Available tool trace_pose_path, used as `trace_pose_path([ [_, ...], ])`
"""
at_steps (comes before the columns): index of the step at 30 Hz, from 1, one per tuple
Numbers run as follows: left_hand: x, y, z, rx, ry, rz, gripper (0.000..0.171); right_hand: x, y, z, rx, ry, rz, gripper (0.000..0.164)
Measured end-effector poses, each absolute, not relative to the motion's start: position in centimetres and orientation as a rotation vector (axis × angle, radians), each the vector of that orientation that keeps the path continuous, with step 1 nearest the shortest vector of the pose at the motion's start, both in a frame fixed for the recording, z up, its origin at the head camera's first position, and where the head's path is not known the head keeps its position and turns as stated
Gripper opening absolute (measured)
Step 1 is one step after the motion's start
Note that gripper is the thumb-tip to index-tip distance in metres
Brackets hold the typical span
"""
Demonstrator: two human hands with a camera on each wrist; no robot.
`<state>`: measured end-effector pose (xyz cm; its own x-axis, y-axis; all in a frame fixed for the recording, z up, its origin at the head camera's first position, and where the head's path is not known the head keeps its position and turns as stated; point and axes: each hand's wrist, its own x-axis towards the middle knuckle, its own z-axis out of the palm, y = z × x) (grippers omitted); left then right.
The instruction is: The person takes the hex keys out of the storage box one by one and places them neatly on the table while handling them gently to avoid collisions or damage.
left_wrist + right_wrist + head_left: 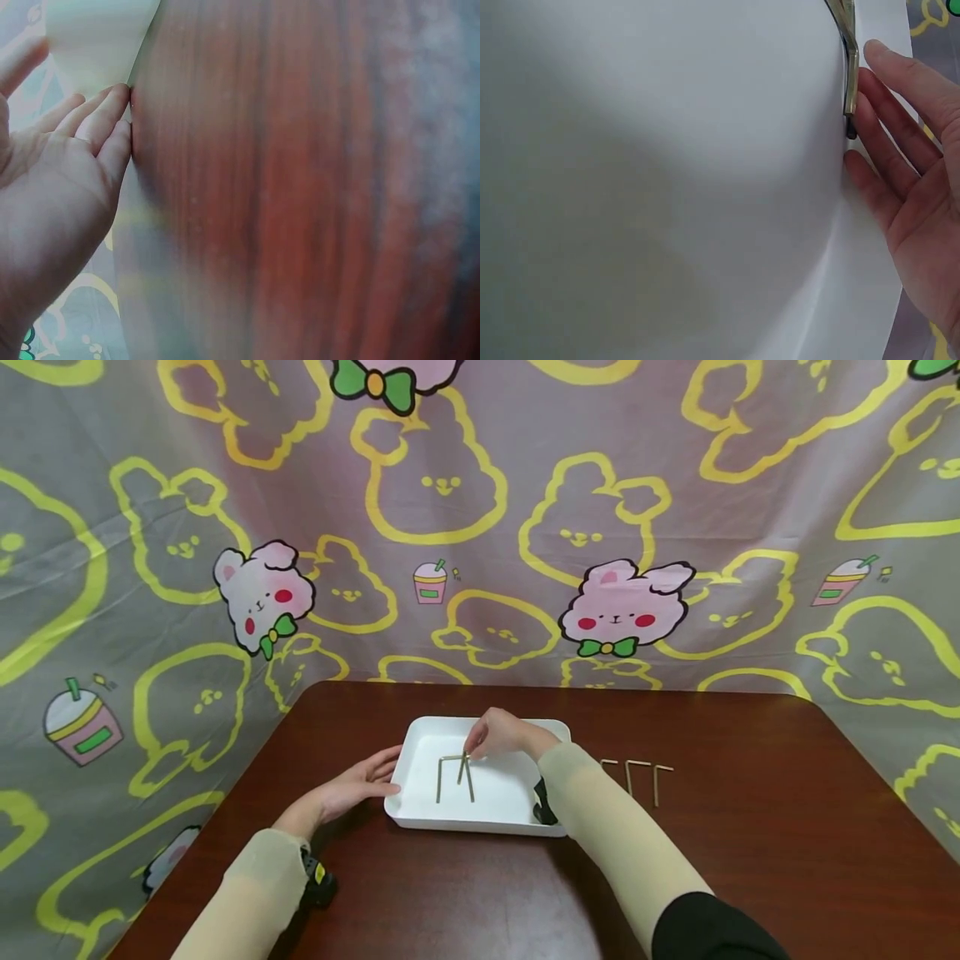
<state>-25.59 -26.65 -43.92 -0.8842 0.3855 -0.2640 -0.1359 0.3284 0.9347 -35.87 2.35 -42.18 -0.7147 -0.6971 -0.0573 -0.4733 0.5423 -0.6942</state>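
A white rectangular tray (495,828) sits on the table, with several brass-coloured L-shaped hex keys (438,783) lying in it. My left hand (360,785) rests against the tray's left side; in the left wrist view its extended fingers (101,124) touch the lower edge of the tray wall. Over the middle of the tray is my right hand (498,735), its fingertips right at the short ends of the hex keys. In the right wrist view, the thumb (900,67) stands apart from the loosely extended fingers, beside the overlapping hex keys (851,82).
To the right of the tray more hex keys (656,787) lie on the dark brown table (750,843), partly behind the right forearm. A patterned cloth (480,560) hangs behind the table. Each wrist carries a black device (318,881).
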Motion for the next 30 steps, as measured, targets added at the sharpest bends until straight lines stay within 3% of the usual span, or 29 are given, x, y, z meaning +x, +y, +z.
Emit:
trace_pose_path([
  [30,-25.5,-26.5,-43.8,0.259,2.156,1.584,0.080,-35.4,2.4,-43.6,-0.904,2.505,-0.987,0.005],
])
